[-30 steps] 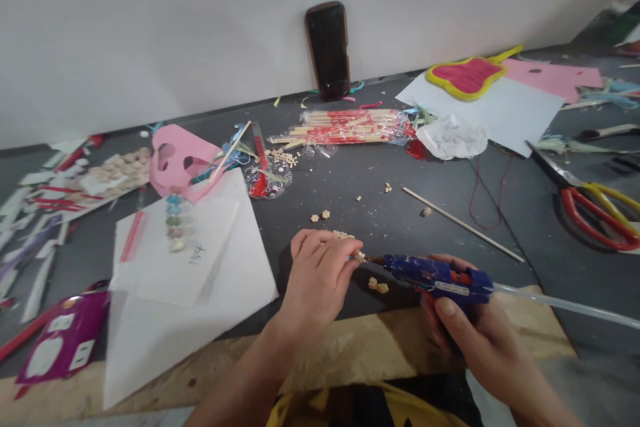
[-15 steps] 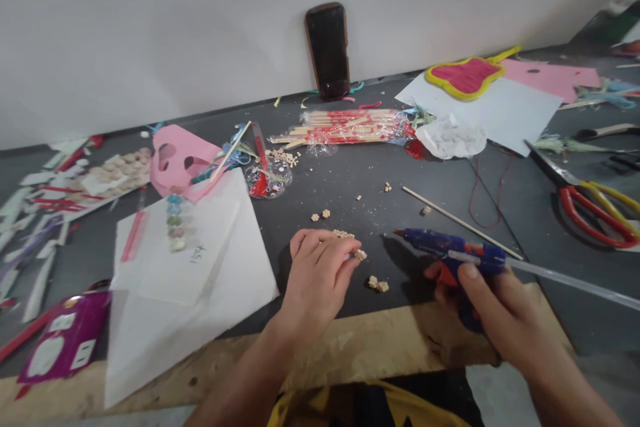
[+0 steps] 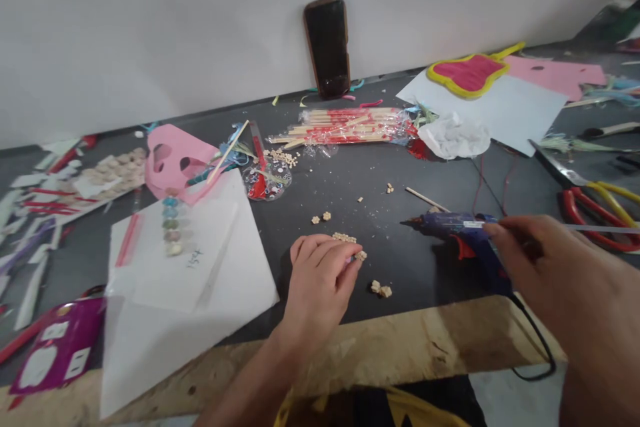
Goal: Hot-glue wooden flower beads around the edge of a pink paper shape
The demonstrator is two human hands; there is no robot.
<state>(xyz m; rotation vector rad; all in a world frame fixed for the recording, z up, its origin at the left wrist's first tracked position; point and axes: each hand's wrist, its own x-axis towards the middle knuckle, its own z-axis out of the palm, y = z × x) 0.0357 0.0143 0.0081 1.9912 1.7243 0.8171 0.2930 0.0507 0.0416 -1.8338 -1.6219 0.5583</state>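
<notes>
My left hand [image 3: 320,280] is closed, palm down, with thumb and fingertips pinching a small wooden flower-shaped piece [image 3: 361,255] just above the dark table. A flat cluster of such pieces [image 3: 345,238] shows partly behind its fingers. Two loose pieces [image 3: 321,218] sit beyond, and a couple more [image 3: 381,289] lie to the right. A blue hot glue gun [image 3: 440,221] with a red trigger lies on its side, nozzle pointing left. My right hand [image 3: 545,267] grips the gun's rear end, where the clear glue stick [image 3: 605,229] comes out; its lower fingers are hidden.
A phone [image 3: 327,47] leans on the wall behind bagged red-and-wood sticks [image 3: 355,125]. White board and paper [image 3: 150,353] lie left, beside a pink paper mask [image 3: 175,160]. Scissors [image 3: 575,193] lie right. A thin stick [image 3: 425,198] passes behind the gun. A cord [image 3: 543,353] hangs over the wooden edge.
My right hand has gone from the glue gun's handle and trigger to its rear end. The gun has moved slightly right and up, tipped onto its side. My left hand keeps its place.
</notes>
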